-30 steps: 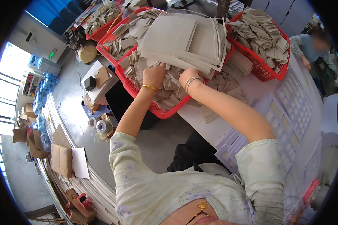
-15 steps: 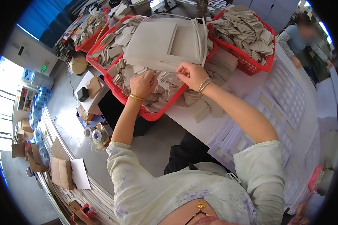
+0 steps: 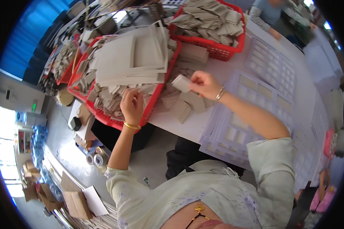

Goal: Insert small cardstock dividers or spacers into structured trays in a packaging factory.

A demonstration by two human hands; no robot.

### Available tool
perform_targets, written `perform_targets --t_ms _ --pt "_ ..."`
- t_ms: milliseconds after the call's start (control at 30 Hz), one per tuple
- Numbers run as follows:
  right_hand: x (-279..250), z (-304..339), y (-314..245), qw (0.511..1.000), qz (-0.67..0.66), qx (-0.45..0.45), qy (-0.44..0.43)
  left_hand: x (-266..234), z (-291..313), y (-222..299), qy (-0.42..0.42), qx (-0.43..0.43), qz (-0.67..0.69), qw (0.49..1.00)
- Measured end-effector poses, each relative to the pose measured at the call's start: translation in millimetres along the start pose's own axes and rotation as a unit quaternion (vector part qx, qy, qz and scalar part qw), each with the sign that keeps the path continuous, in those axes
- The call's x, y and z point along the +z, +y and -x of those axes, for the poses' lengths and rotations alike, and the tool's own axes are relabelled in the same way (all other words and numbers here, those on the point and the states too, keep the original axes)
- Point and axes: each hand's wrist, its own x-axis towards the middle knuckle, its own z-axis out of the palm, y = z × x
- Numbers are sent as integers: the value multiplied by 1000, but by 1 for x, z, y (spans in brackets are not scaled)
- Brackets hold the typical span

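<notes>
My right hand (image 3: 205, 86) pinches a small pale grey cardboard piece (image 3: 182, 83) between thumb and fingers, just right of the red basket's rim. Below it, stacks of similar cardboard pieces (image 3: 179, 110) lie on the white table. My left hand (image 3: 132, 107) is over the near side of the red basket (image 3: 112, 123), its fingers loosely bent and apart, slightly blurred. Loose cardboard pieces (image 3: 110, 101) fill that basket. Large grey boards and a pale frame (image 3: 114, 57) rest on top of them, beyond my left hand.
Another red basket (image 3: 218, 50) full of pieces stands at the far right, and a third (image 3: 67, 77) at the far left. White sheets with rectangular openings (image 3: 233, 110) cover the table's right side. A person (image 3: 265, 17) is beyond the table. Tape rolls (image 3: 99, 159) are at lower left.
My right hand has drawn away from my left, out past the basket's right rim, with a cardboard piece now plainly showing in it. The view has shifted, so the baskets appear further left.
</notes>
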Motion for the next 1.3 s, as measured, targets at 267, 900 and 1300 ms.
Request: perform_targets --t_ms 267,900,1300 --pt "-153 113 20 966 13 97 240 143 16 90 -220 -67 268 935" --pt "-216 112 92 964 226 87 108 338 -18 105 -508 -13 156 847" --pt "-214 103 98 957 267 98 61 328 -15 117 -490 76 81 865"
